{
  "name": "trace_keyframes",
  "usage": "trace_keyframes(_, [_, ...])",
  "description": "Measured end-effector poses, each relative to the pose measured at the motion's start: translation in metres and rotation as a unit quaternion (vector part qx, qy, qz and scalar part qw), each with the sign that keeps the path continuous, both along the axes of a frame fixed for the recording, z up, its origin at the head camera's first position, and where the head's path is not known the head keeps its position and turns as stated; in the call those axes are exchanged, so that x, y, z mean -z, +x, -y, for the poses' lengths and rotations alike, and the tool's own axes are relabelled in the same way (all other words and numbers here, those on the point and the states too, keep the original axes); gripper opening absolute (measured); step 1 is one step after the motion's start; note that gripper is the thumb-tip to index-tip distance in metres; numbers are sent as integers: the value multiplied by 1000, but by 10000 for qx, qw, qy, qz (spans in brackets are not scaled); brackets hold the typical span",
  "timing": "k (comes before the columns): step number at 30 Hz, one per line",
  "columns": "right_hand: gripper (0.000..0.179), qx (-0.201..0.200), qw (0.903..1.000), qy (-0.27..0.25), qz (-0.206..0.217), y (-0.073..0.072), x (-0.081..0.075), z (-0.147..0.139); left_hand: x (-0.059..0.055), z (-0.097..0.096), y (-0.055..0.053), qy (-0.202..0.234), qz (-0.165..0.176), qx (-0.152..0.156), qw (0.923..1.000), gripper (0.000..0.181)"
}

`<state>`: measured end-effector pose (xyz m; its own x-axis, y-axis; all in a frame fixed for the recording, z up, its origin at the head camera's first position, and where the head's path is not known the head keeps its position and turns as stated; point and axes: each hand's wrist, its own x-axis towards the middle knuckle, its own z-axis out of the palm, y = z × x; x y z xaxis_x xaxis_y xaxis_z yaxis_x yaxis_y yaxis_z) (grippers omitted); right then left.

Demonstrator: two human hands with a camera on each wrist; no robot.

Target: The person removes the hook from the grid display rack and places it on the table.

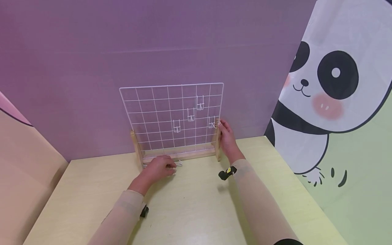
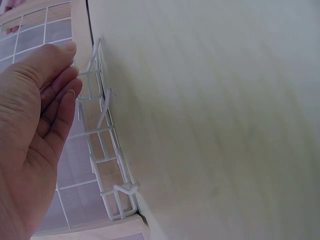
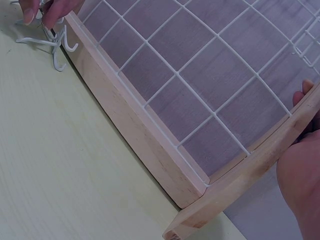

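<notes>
A white wire grid panel (image 1: 165, 112) stands upright in a wooden stand (image 1: 196, 154) at the back of the table. My right hand (image 1: 228, 139) grips the stand's right post (image 3: 250, 185) from its outer side, fingertips showing behind it. In front of the stand's base, my left hand (image 1: 159, 168) is low over the table with loosely bent fingers, a gap between thumb and forefinger. White wire hooks (image 2: 102, 120) lie in a row along the base, close by its fingertips. Several white hooks (image 1: 191, 115) hang on the grid's right half.
The light wooden table (image 1: 190, 204) stretches forward from the stand. A purple backdrop (image 1: 171, 61) rises close behind the grid. On the right stands a panel with a panda picture (image 1: 324, 119), and a beige panel (image 1: 27, 163) borders the left side.
</notes>
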<state>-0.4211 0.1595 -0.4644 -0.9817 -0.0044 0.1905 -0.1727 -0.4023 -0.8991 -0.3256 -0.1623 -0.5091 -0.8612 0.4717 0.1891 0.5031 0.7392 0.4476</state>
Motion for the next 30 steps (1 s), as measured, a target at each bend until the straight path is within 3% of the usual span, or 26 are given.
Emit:
trace_keyframes(9, [16, -34, 9999, -138, 15, 0, -1, 0, -2, -1, 2, 71, -148, -113, 9998, 13])
trace_keyframes(17, [17, 4, 10000, -64, -39, 1, -2, 1, -7, -4, 5, 850, -223, -431, 9952, 8])
trace_keyframes(26, [20, 4, 9999, 59, -87, 1, -1, 1, -25, -15, 2, 1733, -748, -1150, 9753, 8])
trace_keyframes(30, [18, 35, 9999, 20, -117, 1, 0, 1, -37, -20, 1, 2209, -921, -1408, 9607, 17])
